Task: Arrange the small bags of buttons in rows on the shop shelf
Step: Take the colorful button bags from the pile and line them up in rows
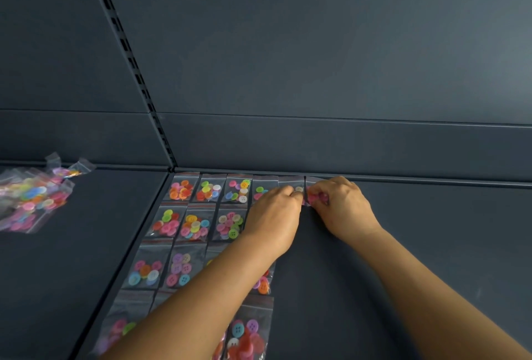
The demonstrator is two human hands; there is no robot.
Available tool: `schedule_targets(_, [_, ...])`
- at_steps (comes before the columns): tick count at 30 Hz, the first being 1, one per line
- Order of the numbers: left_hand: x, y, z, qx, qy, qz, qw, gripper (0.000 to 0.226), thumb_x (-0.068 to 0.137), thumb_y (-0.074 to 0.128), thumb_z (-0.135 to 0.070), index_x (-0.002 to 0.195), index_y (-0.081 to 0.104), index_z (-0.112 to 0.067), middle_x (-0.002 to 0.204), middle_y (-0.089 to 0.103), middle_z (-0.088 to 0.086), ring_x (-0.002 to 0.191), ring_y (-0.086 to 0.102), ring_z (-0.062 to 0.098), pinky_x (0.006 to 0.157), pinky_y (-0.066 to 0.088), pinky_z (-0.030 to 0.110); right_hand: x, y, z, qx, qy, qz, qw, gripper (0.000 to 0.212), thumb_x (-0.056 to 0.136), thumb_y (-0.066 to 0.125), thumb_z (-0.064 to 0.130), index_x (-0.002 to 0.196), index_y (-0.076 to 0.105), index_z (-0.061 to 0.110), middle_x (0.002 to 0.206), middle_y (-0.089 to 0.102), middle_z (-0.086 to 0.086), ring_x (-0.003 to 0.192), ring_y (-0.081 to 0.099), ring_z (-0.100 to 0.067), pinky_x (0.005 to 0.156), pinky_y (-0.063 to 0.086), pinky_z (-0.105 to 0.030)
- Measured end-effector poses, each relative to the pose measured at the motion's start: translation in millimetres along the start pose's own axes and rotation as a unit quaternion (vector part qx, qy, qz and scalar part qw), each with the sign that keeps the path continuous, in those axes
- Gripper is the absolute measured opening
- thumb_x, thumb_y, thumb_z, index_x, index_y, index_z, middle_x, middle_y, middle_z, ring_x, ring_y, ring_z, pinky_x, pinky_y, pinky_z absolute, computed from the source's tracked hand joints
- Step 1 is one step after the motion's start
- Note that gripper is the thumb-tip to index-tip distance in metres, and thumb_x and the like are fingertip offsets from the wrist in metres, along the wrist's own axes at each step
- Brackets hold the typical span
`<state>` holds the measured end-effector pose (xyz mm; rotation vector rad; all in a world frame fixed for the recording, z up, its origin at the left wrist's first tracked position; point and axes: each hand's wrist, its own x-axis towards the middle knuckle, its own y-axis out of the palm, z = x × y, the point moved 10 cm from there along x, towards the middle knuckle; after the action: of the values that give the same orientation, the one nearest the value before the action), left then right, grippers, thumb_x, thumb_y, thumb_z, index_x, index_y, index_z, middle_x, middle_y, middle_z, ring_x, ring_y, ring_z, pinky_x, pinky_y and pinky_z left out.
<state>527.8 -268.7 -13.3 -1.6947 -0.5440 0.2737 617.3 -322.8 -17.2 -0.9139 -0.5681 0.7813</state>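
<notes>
Both hands work the far row: the left hand (276, 212) and right hand (342, 207) seemingly pinch the newest button bag (312, 191). It should sit square, edge-to-edge with its neighbour bag (292, 185) on the shelf (417, 244).

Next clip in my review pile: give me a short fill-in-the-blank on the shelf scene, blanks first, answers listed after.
1. The loose pile of bags still to be sorted lies on the shelf panel to the ____ of the arranged rows.
2. The right hand works on the bag at the ____ end of the back row.
3. The left forearm lies ____ several bags in the nearer rows.
4. The shelf and its back wall are dark ____.

Missing words: left; right; over; grey
</notes>
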Motion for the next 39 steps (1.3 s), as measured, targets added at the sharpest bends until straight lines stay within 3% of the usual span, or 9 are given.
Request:
schedule_targets(5, [-6.7,-9.7,-0.9,-0.022,0.013,0.002,1.000,0.037,0.092,0.054,-0.015,0.129,0.049,-0.012,0.125,0.050,0.002,0.113,0.049,0.026,0.090,0.046,0.037,-4.4,-3.7,11.2,-0.030,-0.016,0.005,0.999,0.015,0.091,0.050,0.024,0.092,0.065,0.020,0.105,0.056,0.000,0.105,0.046,-0.022,0.076,0.034,-0.023])
schedule_targets(8, [-18.0,-25.3,12.0,-0.031,-0.008,-0.019,0.999,0.038,0.092,0.055,-0.023,0.129,0.049,-0.014,0.127,0.049,0.002,0.114,0.049,0.026,0.092,0.043,0.037,-6.5,-6.8,30.3,-0.043,-0.042,0.007,0.998,0.018,0.090,0.053,0.026,0.103,0.065,0.022,0.108,0.055,-0.002,0.106,0.046,-0.024,0.077,0.034,-0.025])
schedule_targets(13, [-51.2,-52.7,56.2,-0.019,-0.048,-0.059,0.997,0.048,0.093,0.055,-0.027,0.138,0.041,-0.017,0.139,0.044,0.000,0.125,0.043,0.023,0.102,0.039,0.037,-11.2,1.7,84.4,-0.046,-0.107,0.015,0.993,0.034,0.088,0.059,0.030,0.121,0.059,0.020,0.123,0.054,-0.001,0.114,0.046,-0.023,0.090,0.037,-0.028])
schedule_targets(23, [-131.3,-94.9,182.6,-0.005,-0.134,-0.085,0.987,0.058,0.095,0.048,-0.035,0.147,0.025,-0.024,0.149,0.031,-0.004,0.136,0.027,0.016,0.111,0.021,0.028,-26.5,70.2,227.5,-0.072,-0.234,0.056,0.968,0.060,0.089,0.055,0.041,0.142,0.034,0.022,0.143,0.040,0.004,0.132,0.034,-0.017,0.109,0.025,-0.029])
schedule_targets(31, [-178.8,-114.6,292.8,-0.009,-0.168,-0.084,0.982,0.059,0.095,0.049,-0.035,0.147,0.024,-0.025,0.149,0.032,-0.005,0.137,0.025,0.014,0.110,0.023,0.027,-25.1,142.6,327.3,-0.046,-0.243,0.090,0.965,0.057,0.090,0.054,0.039,0.141,0.034,0.024,0.145,0.038,0.005,0.134,0.031,-0.015,0.111,0.023,-0.030])
schedule_targets(39, [-202.7,-109.0,375.9,0.013,-0.197,-0.056,0.979,0.060,0.094,0.049,-0.036,0.147,0.023,-0.022,0.153,0.026,-0.003,0.140,0.021,0.018,0.113,0.020,0.032,-10.2,203.8,380.2,-0.030,-0.205,0.120,0.971,0.054,0.090,0.055,0.032,0.140,0.037,0.024,0.142,0.042,0.003,0.132,0.034,-0.019,0.110,0.024,-0.030])
